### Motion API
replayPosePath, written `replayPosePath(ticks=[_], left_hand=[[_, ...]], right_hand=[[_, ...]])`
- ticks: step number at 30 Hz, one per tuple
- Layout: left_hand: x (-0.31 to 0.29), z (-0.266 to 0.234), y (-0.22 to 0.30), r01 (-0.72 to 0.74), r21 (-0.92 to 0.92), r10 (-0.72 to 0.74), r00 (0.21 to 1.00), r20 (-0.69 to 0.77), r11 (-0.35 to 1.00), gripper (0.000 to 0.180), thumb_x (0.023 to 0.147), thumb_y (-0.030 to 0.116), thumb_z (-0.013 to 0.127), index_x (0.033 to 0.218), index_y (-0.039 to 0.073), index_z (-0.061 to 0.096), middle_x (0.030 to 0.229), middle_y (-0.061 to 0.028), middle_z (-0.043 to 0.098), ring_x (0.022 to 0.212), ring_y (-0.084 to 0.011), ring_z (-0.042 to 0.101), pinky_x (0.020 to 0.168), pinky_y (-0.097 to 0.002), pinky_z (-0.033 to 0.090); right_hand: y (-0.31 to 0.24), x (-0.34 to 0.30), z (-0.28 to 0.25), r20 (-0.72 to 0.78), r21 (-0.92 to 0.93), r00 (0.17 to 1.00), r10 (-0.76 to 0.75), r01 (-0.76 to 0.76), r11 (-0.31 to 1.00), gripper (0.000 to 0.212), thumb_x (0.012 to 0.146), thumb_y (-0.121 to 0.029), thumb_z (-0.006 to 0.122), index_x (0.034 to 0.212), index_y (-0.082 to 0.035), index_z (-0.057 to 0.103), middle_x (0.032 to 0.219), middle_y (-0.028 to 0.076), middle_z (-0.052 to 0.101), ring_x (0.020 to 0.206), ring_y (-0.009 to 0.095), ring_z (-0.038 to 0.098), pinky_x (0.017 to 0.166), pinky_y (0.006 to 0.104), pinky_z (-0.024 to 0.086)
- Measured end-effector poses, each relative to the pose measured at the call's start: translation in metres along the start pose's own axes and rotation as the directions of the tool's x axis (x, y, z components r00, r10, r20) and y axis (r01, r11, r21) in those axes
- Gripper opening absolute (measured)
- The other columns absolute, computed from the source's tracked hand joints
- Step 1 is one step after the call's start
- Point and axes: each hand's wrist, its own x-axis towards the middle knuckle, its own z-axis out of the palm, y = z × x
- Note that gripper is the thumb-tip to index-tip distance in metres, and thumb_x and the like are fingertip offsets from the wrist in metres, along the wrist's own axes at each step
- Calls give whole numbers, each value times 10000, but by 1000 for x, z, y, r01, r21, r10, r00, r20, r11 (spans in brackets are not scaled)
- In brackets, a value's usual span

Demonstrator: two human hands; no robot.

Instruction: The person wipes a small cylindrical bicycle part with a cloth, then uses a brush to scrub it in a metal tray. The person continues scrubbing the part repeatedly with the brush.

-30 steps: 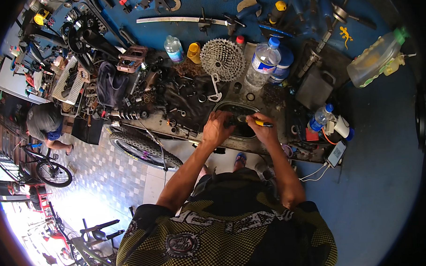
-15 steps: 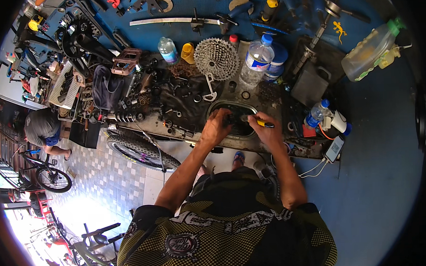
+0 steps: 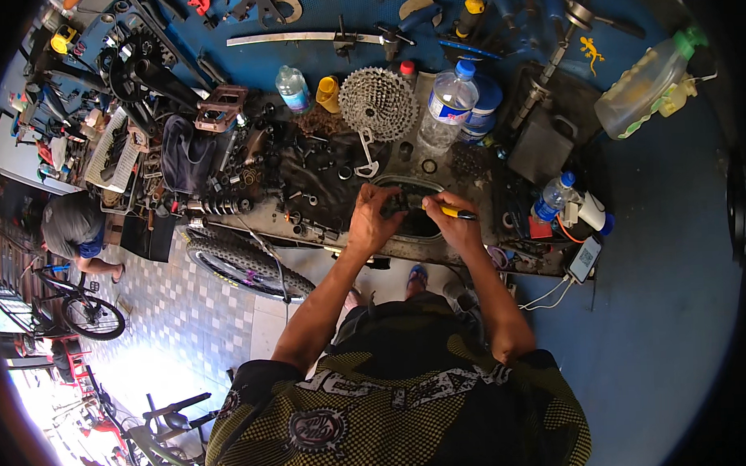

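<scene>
Both my hands are over an oval metal tray [image 3: 426,236] with a dark inside, at the bench's front edge. In my left hand [image 3: 371,222], thumb and fingers pinch a small dark part [image 3: 398,204], mostly lost against the tray. My right hand [image 3: 455,227] grips a slim tool with a yellow and black handle [image 3: 458,212]. Its working end points left toward the dark part, and its kind is not clear. Just behind the tray lie a small black ring [image 3: 429,166] and a silver derailleur cage plate [image 3: 367,155].
A large bike cassette [image 3: 377,104] and a clear water bottle [image 3: 448,107] stand behind my hands. Loose small parts cover the bench to the left, above a bike wheel [image 3: 247,266]. At right are another bottle [image 3: 555,198] and a phone [image 3: 585,259]. Another person [image 3: 73,227] bends over at far left.
My right hand has shifted slightly left and down with the yellow-handled tool. My left hand has turned a little, its fingers more spread around the dark part.
</scene>
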Motion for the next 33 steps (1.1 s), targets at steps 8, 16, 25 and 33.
replayPosePath(ticks=[8,16,25,33], left_hand=[[-7,9,-13,187,-103,-173,976,129,977,577,708,234,962,1243,124,773,1080,-138,671,1103,-322,618,977,-424,524],[17,-14,28,-11,7,10,984,178,1000,530,809,291,895,1279,97,746,1100,-140,644,1041,-319,664,878,-407,573],[32,3,47,-21,-42,26,994,111,999,546,804,265,857,1302,98,709,1189,-179,712,1043,-377,729,899,-466,588],[13,-37,-25,375,254,-425,886,186,892,535,807,335,857,1292,145,735,1335,-231,677,1204,-395,685,1023,-467,566]], right_hand=[[18,1,7,-59,70,998,29,-25,997,335,990,-354,767,994,-19,762,826,60,747,737,125,682,698,303,522],[44,-13,-26,-161,28,979,125,-123,992,257,984,-260,771,1073,-19,773,875,42,757,819,102,679,754,280,526],[58,-41,-47,-183,4,971,156,-158,987,226,982,-219,767,1069,-10,774,901,46,763,829,95,666,768,275,527],[69,-60,-67,-272,-156,949,162,-209,965,244,969,-262,773,1065,-38,776,917,72,777,860,139,708,812,306,545]])
